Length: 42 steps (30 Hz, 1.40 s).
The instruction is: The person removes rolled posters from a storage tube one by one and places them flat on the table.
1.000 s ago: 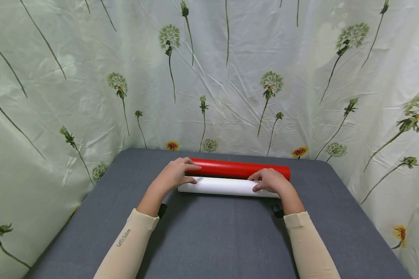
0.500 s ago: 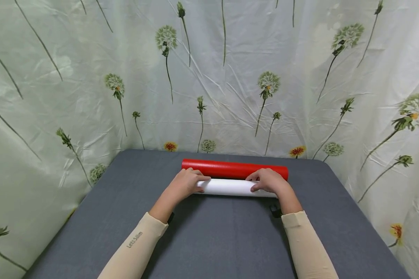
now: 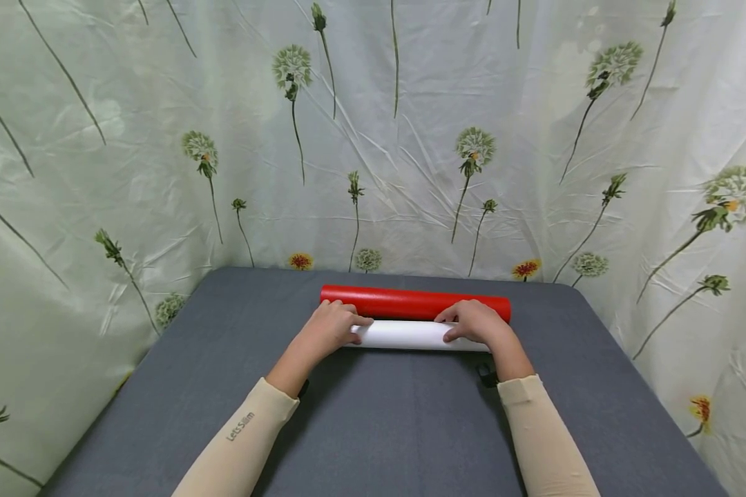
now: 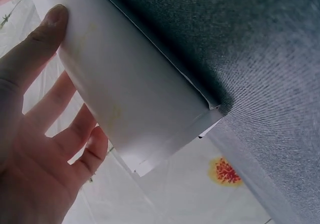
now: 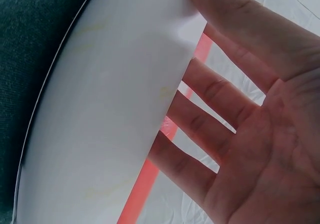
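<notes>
A white paper roll (image 3: 404,334) lies crosswise on the grey table. My left hand (image 3: 331,328) grips it near its left end from above, thumb on the near side and fingers over the far side. The left wrist view shows the thumb (image 4: 56,21) on the white surface and the roll's loose edge along the tabletop. Farther right, my right hand (image 3: 480,323) holds the same roll between thumb and fingers. In the right wrist view, the fingertips pass behind the roll (image 5: 105,103). Its right end is partly hidden by this hand.
Just behind the white roll lies a red roll (image 3: 404,302), nearly parallel to it. The grey table (image 3: 385,428) stretches toward me, and its back edge meets a flower-printed curtain (image 3: 385,138). A black wrist strap (image 3: 488,375) shows beneath the right wrist.
My left hand has slid right along the white roll, uncovering the red roll's left end. The right hand keeps its hold in about the same place. The head view has shifted slightly.
</notes>
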Available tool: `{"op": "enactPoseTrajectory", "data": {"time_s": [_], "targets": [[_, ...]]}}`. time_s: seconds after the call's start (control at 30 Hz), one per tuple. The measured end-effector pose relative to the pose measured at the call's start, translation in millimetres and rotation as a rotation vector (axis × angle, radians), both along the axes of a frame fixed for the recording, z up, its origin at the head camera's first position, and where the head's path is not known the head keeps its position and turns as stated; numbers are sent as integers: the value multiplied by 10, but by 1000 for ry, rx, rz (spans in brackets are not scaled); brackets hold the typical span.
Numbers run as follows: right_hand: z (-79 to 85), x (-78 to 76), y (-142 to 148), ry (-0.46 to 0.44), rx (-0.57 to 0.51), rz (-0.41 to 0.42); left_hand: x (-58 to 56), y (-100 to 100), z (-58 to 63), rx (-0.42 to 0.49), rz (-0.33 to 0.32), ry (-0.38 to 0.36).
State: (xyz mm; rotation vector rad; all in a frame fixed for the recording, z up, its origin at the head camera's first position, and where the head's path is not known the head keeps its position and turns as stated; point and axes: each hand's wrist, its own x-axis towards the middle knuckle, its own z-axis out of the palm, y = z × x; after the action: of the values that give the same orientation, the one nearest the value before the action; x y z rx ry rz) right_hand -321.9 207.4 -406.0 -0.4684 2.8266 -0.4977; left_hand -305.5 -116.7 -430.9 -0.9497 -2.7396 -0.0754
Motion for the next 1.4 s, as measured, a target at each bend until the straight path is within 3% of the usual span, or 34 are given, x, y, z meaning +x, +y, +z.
{"op": "enactPoseTrajectory", "data": {"time_s": [0.23, 0.4, 0.83, 1.07, 1.4], "targets": [[13, 12, -7, -3, -5, -14, -15, 14, 20, 18, -12, -8], [11, -7, 3, 6, -4, -2, -18, 38, 58, -17, -7, -30], [-21, -68, 25, 40, -38, 30, -12, 77, 205, -50, -2, -195], [-34, -83, 25, 58, -13, -21, 13, 107, 272, -101, 2, -269], [-80, -107, 35, 176, -4, -79, 109, 152, 358, -126, 25, -366]]}}
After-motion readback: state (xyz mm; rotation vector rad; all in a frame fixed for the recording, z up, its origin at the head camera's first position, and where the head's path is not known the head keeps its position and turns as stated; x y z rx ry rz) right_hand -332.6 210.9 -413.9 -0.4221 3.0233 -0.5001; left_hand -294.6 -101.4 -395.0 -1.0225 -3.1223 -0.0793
